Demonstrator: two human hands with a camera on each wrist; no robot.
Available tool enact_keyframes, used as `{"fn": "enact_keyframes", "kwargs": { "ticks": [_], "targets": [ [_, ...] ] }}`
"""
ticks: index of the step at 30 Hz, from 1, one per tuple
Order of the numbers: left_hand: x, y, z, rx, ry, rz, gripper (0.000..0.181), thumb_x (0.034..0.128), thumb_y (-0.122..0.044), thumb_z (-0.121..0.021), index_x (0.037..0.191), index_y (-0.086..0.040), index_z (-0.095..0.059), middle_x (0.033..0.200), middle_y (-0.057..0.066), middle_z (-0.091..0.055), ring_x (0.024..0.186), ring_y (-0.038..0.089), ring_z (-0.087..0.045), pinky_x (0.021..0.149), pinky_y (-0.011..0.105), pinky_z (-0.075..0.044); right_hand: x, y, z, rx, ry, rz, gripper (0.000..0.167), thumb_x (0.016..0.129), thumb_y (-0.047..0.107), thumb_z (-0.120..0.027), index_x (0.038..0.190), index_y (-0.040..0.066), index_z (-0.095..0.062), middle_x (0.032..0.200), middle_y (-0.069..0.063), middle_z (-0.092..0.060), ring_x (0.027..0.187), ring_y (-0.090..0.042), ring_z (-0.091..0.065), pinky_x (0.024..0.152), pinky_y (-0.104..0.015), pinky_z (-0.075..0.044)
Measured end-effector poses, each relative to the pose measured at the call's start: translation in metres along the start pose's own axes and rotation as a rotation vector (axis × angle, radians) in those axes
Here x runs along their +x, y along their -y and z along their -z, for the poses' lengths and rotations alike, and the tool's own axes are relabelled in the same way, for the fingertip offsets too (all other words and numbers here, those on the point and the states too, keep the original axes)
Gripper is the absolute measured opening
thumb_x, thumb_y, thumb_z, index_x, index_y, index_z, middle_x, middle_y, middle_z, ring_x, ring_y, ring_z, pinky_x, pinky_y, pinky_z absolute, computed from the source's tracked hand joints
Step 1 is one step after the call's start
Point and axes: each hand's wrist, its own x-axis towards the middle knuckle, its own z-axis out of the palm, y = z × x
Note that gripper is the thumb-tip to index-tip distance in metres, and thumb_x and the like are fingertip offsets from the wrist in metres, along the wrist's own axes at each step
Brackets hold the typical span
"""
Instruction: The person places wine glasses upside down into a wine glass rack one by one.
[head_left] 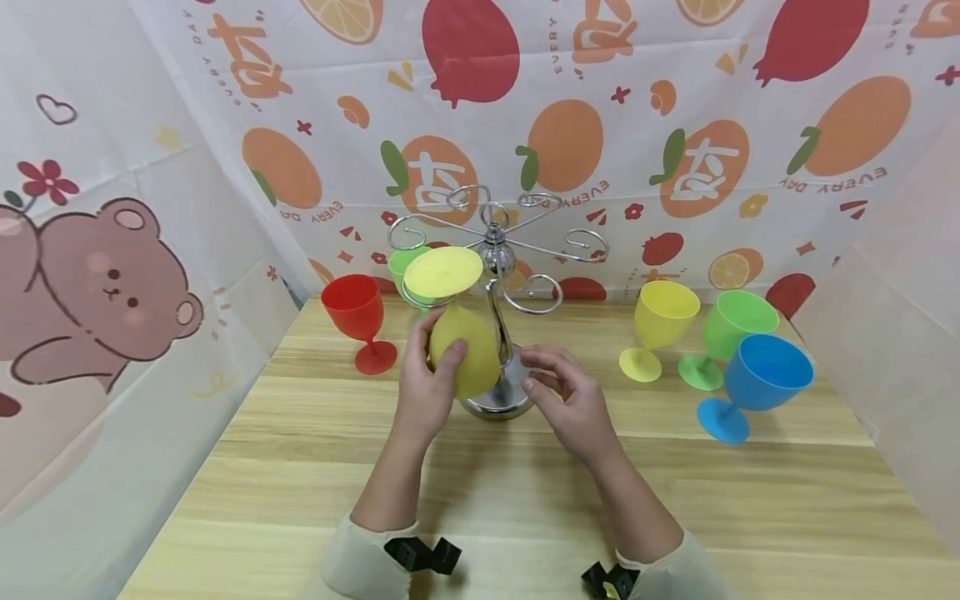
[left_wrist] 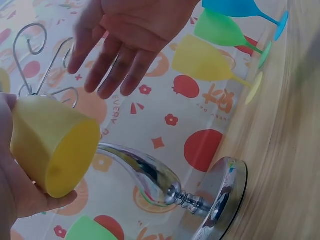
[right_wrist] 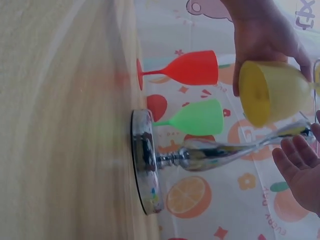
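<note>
My left hand [head_left: 423,387] grips the bowl of a yellow plastic goblet [head_left: 471,354], held upside down. The goblet's round foot [head_left: 442,271] is uppermost, at a wire loop on the left of a chrome glass rack [head_left: 497,237]. In the right wrist view the bowl [right_wrist: 285,92] has its mouth toward the table, with the left thumb and fingers around it. My right hand [head_left: 573,404] is beside the rack's stem, right of the goblet, fingers slightly bent and holding nothing. The left wrist view shows that hand [left_wrist: 137,32] with its fingers extended.
A red goblet [head_left: 354,310] stands left of the rack, and a green one [head_left: 401,262] is partly hidden behind it. On the right stand yellow [head_left: 663,312], green [head_left: 738,321] and blue goblets [head_left: 765,375]. The rack's round base [head_left: 498,407] rests on the wooden table [head_left: 300,467]. Printed cloth hangs behind.
</note>
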Motion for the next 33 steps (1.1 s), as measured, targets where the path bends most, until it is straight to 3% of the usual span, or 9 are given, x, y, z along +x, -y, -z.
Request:
{"fn": "enact_keyframes", "kwargs": {
  "ticks": [5,9,12,16,20,27,33],
  "targets": [
    [0.003,0.002,0.003,0.029,-0.028,0.005,0.053,0.0955,-0.039,-0.059,0.142,-0.021,-0.042,0.131,0.002,-0.049,0.115,0.023,-0.051,0.090,0.047,-0.053,0.001,0.000,0.016,-0.061,-0.063,0.022,0.030,0.091,-0.004,-0.062,0.121,-0.005,-0.063,0.127,-0.019,-0.059,0.118,-0.018,-0.058,0.100,-0.041,-0.051],
    [0.004,0.004,0.006,0.065,-0.052,0.011,0.053,0.0954,-0.038,-0.060,0.143,-0.020,-0.043,0.131,0.003,-0.050,0.114,0.022,-0.051,0.090,0.048,-0.052,-0.001,0.002,0.040,-0.168,-0.118,0.016,0.032,0.093,0.002,-0.064,0.124,0.000,-0.063,0.129,-0.015,-0.060,0.121,-0.018,-0.057,0.102,-0.036,-0.049],
    [0.006,0.005,0.008,0.093,-0.068,0.014,0.053,0.0949,-0.039,-0.061,0.142,-0.022,-0.044,0.132,0.002,-0.051,0.115,0.022,-0.051,0.090,0.049,-0.053,-0.003,0.004,0.063,-0.350,-0.152,-0.003,0.034,0.094,0.013,-0.065,0.128,0.010,-0.064,0.132,-0.007,-0.060,0.125,-0.017,-0.055,0.105,-0.034,-0.047],
    [0.008,0.006,0.011,0.122,-0.082,0.013,0.054,0.0944,-0.040,-0.062,0.142,-0.024,-0.045,0.133,0.002,-0.050,0.116,0.023,-0.051,0.091,0.051,-0.053,-0.005,0.011,0.098,-0.671,-0.174,0.000,0.040,0.094,0.023,-0.067,0.133,0.018,-0.062,0.137,0.000,-0.059,0.131,-0.021,-0.051,0.103,-0.046,-0.048],
    [0.011,0.008,0.014,0.144,-0.105,0.025,0.054,0.0947,-0.041,-0.061,0.144,-0.025,-0.044,0.135,0.003,-0.049,0.118,0.024,-0.050,0.092,0.052,-0.052,-0.007,0.016,0.134,-0.910,-0.161,0.058,0.048,0.090,0.020,-0.071,0.136,0.012,-0.060,0.140,-0.009,-0.057,0.136,-0.032,-0.045,0.104,-0.058,-0.043],
    [0.015,0.012,0.024,0.193,-0.136,0.028,0.058,0.0940,-0.043,-0.061,0.146,-0.026,-0.043,0.138,0.004,-0.049,0.119,0.024,-0.049,0.094,0.052,-0.051,-0.014,0.012,0.185,-1.207,-0.047,0.174,0.058,0.080,0.020,-0.079,0.131,0.000,-0.060,0.136,-0.023,-0.055,0.135,-0.049,-0.040,0.112,-0.062,-0.031],
    [0.022,0.009,0.027,0.215,-0.110,0.025,0.061,0.0936,-0.045,-0.061,0.148,-0.026,-0.041,0.138,0.003,-0.048,0.121,0.023,-0.048,0.094,0.051,-0.053,-0.023,0.011,0.220,-1.341,-0.003,0.073,0.065,0.080,0.031,-0.078,0.133,0.000,-0.057,0.141,-0.025,-0.047,0.136,-0.051,-0.034,0.113,-0.065,-0.024]
  ]
}}
